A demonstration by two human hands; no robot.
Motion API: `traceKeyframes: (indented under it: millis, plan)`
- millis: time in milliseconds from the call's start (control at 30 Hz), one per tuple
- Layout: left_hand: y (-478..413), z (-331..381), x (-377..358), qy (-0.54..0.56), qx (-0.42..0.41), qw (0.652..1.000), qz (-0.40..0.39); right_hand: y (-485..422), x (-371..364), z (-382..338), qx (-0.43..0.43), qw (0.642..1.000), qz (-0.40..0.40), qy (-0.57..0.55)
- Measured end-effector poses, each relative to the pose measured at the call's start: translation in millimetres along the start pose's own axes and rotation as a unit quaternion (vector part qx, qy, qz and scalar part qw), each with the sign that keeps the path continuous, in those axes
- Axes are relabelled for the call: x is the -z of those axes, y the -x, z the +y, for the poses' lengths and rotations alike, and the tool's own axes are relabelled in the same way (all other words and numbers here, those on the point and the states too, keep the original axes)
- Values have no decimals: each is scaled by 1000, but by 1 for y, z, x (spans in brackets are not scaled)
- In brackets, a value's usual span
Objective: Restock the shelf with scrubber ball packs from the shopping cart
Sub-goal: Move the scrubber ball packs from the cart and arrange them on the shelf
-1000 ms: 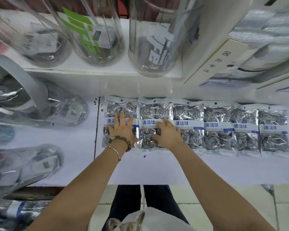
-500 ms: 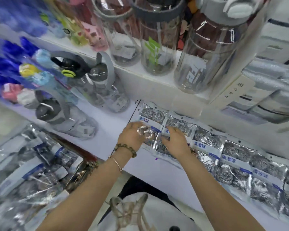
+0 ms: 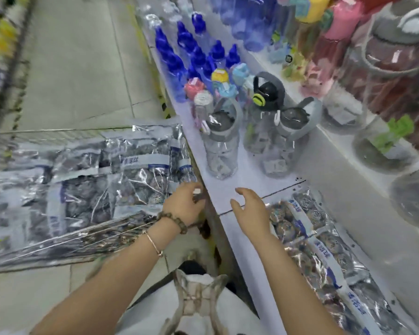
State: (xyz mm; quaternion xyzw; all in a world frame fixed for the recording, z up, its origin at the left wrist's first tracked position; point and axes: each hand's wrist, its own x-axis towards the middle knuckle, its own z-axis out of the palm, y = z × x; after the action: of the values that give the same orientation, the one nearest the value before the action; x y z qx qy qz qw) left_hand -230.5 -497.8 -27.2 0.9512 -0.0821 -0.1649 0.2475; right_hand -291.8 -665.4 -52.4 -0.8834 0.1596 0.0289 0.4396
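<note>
Several packs (image 3: 307,228) lie shelved lower right; many wait in cart (image 3: 58,134), left. My right hand (image 3: 249,206) spread, empty; left hand (image 3: 183,201) curled, grip unclear.

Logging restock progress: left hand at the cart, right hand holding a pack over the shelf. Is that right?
Not quite: the right hand holds nothing; its fingers are open over the shelf, as the head view shows. The left hand is at the cart, as you say.

I record, at seven o'clock from my left hand (image 3: 183,201): dark beaded bracelet (image 3: 172,222), thin metal bangle (image 3: 154,243). White top (image 3: 235,313) at six o'clock.
</note>
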Motion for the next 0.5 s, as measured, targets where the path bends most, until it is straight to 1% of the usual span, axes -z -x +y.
traceKeyframes:
  millis: [100,200,333,500]
  plan:
    - [11,-35,25,12,50,997,51,-11,-28,-28,37,998,-43,12]
    - [17,-70,49,37,96,991,82,-21,-57,-56,72,994,-76,38]
    - [23,-119,78,49,143,982,110,-33,-101,-91,95,987,-120,49]
    - [19,-193,111,71,174,975,118,-50,-168,-143,106,982,-139,75]
